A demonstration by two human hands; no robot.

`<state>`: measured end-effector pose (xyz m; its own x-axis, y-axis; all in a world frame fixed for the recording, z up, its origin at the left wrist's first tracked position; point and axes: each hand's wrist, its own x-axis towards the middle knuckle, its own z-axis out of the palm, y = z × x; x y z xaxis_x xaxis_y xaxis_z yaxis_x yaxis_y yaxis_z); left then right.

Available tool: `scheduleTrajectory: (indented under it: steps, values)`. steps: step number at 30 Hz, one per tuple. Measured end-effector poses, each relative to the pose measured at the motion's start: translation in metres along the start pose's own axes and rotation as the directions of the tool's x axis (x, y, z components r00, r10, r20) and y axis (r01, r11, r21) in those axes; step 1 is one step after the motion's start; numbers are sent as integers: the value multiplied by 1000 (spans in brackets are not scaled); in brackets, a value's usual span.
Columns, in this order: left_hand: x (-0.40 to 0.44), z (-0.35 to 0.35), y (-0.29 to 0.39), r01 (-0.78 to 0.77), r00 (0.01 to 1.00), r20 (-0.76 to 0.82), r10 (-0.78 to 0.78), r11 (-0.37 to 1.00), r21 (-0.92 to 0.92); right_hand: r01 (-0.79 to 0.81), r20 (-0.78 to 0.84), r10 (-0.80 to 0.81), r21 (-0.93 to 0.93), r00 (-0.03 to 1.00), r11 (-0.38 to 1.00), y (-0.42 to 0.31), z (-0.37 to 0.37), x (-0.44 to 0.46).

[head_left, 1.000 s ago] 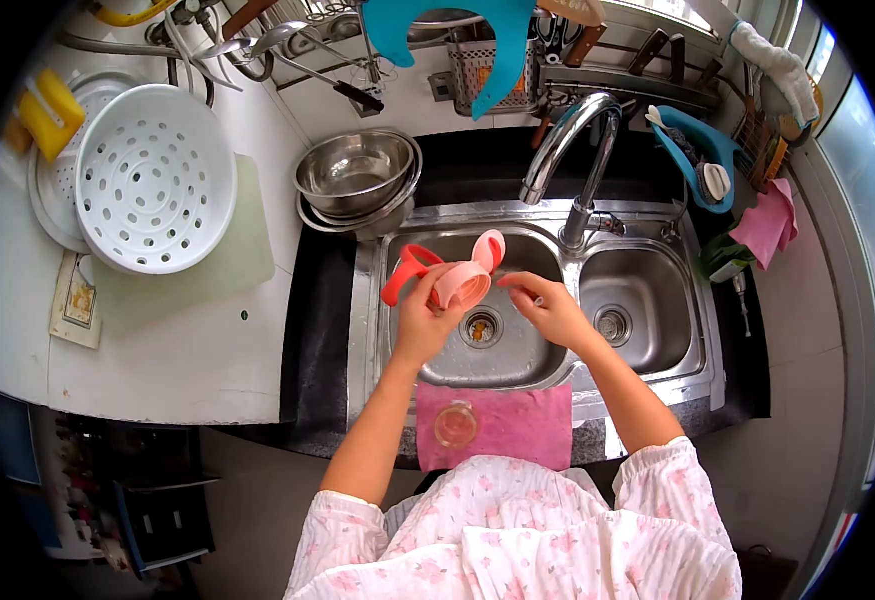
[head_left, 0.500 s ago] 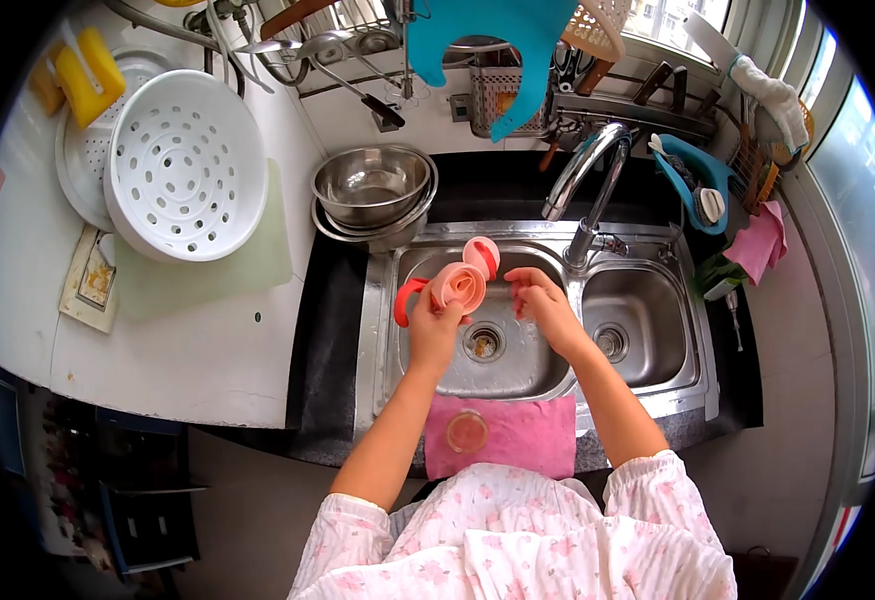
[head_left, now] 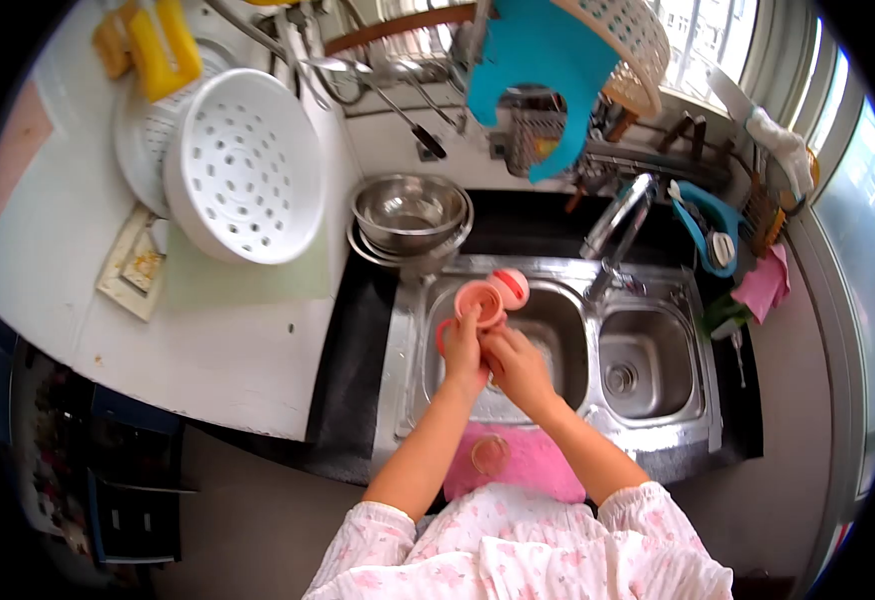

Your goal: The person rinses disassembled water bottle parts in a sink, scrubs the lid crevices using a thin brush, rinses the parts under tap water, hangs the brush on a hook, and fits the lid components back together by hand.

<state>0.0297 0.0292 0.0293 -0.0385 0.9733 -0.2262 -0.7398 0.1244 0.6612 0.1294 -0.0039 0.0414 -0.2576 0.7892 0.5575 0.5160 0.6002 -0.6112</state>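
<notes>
Over the left sink basin [head_left: 556, 332], my left hand [head_left: 466, 352] is closed round a pink cup-like piece [head_left: 480, 303] with its round opening facing up. A pink and red round lid [head_left: 510, 288] sticks out beyond it, and a red loop shows at its left side. My right hand [head_left: 518, 368] is against the underside of the piece, close beside my left hand, with its fingers bent round it; the fingertips are partly hidden. A pink cloth [head_left: 548, 462] lies at the sink's front edge with a round clear lid-like item [head_left: 491, 455] on it.
Stacked metal bowls [head_left: 410, 212] stand behind the basin at left. The faucet [head_left: 623, 215] rises at the back. On the left counter is a white colander [head_left: 248, 165]. A blue basket [head_left: 706, 230] sits at the back right; a blue plastic piece [head_left: 538, 60] hangs above.
The view has shifted, so the surroundings sit lower and further right. My right hand has moved in from the side to the pink piece, and its spread fingers have closed against it.
</notes>
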Motion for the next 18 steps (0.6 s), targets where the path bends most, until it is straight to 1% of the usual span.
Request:
scheduleTrajectory:
  steps: [1, 3, 5, 7, 9, 10, 11, 12, 13, 15, 16, 17, 18]
  values:
    - [4, -5, -1, 29, 1000, -7, -29, 999, 13, 60, 42, -56, -108, 998, 992, -1, 2, 2]
    - [4, -10, -3, 40, 998, -58, -39, 999, 19, 109, 109, -93, -151, 990, 982, -4, 4, 1]
    - [16, -29, -7, 36, 999, -5, -35, 997, 63, 188, 226, -121, -305, 967, 934, -6, 1, 0]
    - [29, -37, -13, 134, 986, -103, -133, 991, 3, 260, 326, -149, -329, 934, 908, -6, -1, 2]
    - [31, -43, -15, 142, 981, -124, -151, 987, -78, 371, 268, -290, -335, 919, 866, 0, 8, 5]
    - [39, -50, -17, 120, 987, -90, -132, 985, -122, 400, 257, -326, -330, 910, 855, -8, 8, 15]
    - [47, -58, -20, 111, 991, -58, -122, 980, -168, 391, 308, -289, -351, 906, 851, -19, 3, 19]
    - [55, -62, -22, 89, 994, -43, -98, 980, -177, 380, 355, -247, -376, 902, 845, -30, -4, 23]
    - [61, -72, -16, 105, 994, -26, -110, 984, -146, 359, 292, -262, -360, 920, 861, -49, -12, 37]
    - [33, -46, 23, 108, 983, -118, -139, 965, -238, 421, 223, -368, -282, 903, 862, -108, -44, 86]
    - [36, -48, 27, 93, 986, -113, -123, 967, -237, 462, 108, -449, -226, 887, 858, -127, -50, 114]
    - [40, -54, 21, 117, 984, -98, -148, 956, -267, 505, -10, -514, -171, 858, 846, -146, -59, 143]
    - [42, -59, 18, 141, 982, -81, -172, 945, -294, 575, 28, -584, -218, 811, 789, -181, -77, 174]
